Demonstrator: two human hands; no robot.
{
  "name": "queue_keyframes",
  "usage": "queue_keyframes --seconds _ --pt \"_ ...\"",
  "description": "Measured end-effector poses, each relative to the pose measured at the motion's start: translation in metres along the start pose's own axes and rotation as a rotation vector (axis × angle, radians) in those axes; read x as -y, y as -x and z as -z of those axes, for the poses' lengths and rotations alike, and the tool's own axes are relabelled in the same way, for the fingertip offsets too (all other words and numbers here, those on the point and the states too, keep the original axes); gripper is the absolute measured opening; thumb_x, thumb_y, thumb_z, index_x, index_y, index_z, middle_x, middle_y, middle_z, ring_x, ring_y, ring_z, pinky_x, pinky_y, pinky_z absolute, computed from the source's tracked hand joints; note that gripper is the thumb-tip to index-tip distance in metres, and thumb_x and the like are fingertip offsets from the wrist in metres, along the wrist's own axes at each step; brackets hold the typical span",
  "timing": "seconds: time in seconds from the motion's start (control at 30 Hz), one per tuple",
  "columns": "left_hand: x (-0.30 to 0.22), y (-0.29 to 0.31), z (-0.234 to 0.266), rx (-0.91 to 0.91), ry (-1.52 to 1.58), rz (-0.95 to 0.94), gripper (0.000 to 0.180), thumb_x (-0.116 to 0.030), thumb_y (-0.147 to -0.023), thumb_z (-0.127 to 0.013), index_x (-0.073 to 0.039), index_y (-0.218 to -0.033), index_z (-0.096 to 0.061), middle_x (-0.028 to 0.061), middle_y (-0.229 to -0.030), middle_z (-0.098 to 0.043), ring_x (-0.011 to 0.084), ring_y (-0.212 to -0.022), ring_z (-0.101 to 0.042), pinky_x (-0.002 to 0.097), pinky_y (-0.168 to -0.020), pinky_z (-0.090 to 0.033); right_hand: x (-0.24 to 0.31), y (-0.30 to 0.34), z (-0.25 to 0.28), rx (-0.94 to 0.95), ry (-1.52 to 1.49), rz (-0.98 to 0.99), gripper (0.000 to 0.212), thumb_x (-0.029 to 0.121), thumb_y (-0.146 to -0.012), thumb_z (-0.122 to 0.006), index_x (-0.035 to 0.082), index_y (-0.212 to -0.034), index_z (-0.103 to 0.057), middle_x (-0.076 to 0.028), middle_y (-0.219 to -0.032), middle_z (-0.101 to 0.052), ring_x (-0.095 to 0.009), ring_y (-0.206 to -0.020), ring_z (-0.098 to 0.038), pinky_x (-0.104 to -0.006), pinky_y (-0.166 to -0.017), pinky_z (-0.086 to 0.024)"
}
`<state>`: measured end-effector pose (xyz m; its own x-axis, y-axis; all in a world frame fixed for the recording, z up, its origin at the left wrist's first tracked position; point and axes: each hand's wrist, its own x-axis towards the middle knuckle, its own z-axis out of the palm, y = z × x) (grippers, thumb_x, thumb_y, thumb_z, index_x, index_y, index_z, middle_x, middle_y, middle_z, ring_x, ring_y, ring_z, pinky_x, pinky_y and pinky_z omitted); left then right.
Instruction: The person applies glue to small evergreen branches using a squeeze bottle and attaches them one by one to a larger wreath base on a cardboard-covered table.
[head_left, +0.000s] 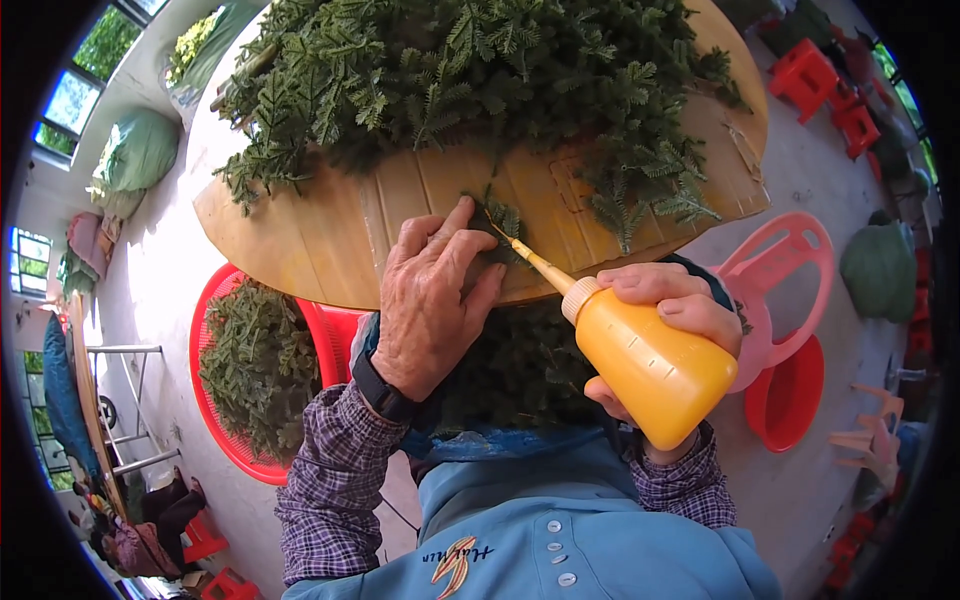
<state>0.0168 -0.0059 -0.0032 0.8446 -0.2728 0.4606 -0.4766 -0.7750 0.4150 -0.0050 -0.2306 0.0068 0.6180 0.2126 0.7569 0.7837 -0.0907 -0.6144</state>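
Observation:
My right hand [675,300] is wrapped round a yellow plastic squeeze bottle [650,365], tilted so that its long thin nozzle points up and left. The nozzle's tip touches or hangs just over a small green fir sprig [507,218] near the front edge of the table. My left hand [432,285] holds this sprig against the surface with its fingertips; its exact grip is partly hidden. Beyond both hands, a large heap of fir sprigs [430,80] covers the far part of the round, cardboard-topped table [300,240].
A red basket [215,440] full of greenery stands left of my lap, and more dark greenery lies on my lap. To the right are a pink plastic chair [815,265] and a red tub [800,400]. Red stools [803,78] stand farther off. Another person [145,545] sits at the lower left.

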Motion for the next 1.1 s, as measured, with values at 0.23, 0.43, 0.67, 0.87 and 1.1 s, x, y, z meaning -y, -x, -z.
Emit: queue_keyframes --seconds 0.23,0.43,0.67,0.87,1.1 --pt "0.001 0.000 -0.001 -0.009 0.009 -0.006 0.025 -0.011 -0.077 -0.074 -0.005 -0.100 -0.064 0.0190 -0.129 -0.063 0.0357 -0.106 -0.058 0.0436 -0.093 -0.048 0.009 0.002 0.002 -0.084 -0.041 -0.017 0.064 0.022 -0.073 -0.090 0.009 -0.115 -0.043 -0.016 -0.111 -0.064 -0.031 -0.098 -0.067 -0.0418 -0.083 -0.056" --pt "0.002 0.000 -0.002 -0.014 0.007 -0.002 0.022 -0.011 -0.078 -0.074 -0.005 -0.098 -0.065 0.0182 -0.129 -0.064 0.0351 -0.107 -0.058 0.0431 -0.094 -0.048 0.017 0.010 0.013 -0.032 -0.032 -0.034 0.066 0.032 -0.078 -0.086 0.011 -0.120 -0.039 -0.016 -0.113 -0.059 -0.034 -0.102 -0.063 -0.0457 -0.088 -0.057" --pt "0.000 -0.001 -0.001 -0.011 0.005 0.010 0.020 -0.010 -0.079 -0.074 -0.005 -0.097 -0.066 0.0176 -0.129 -0.064 0.0348 -0.107 -0.057 0.0428 -0.095 -0.048 0.025 0.016 0.017 -0.075 -0.058 -0.057 0.064 0.026 -0.076 -0.088 0.011 -0.118 -0.041 -0.015 -0.113 -0.061 -0.032 -0.099 -0.065 -0.0426 -0.085 -0.056" --pt "0.001 -0.002 -0.003 -0.006 -0.003 0.007 0.018 -0.009 -0.081 -0.072 -0.004 -0.097 -0.067 0.0172 -0.129 -0.065 0.0349 -0.106 -0.058 0.0426 -0.095 -0.048 0.027 0.026 0.020 -0.064 -0.042 -0.065 0.064 0.033 -0.079 -0.085 0.011 -0.119 -0.040 -0.015 -0.113 -0.058 -0.033 -0.102 -0.062 -0.0441 -0.088 -0.057" --pt "0.004 0.000 -0.007 -0.066 0.018 0.016 0.016 -0.009 -0.082 -0.072 -0.004 -0.096 -0.067 0.0157 -0.126 -0.066 0.0343 -0.104 -0.059 0.0421 -0.094 -0.048 0.044 0.028 0.031 -0.087 -0.033 -0.081 0.067 0.035 -0.079 -0.085 0.011 -0.122 -0.039 -0.015 -0.113 -0.057 -0.032 -0.101 -0.061 -0.0436 -0.088 -0.055"
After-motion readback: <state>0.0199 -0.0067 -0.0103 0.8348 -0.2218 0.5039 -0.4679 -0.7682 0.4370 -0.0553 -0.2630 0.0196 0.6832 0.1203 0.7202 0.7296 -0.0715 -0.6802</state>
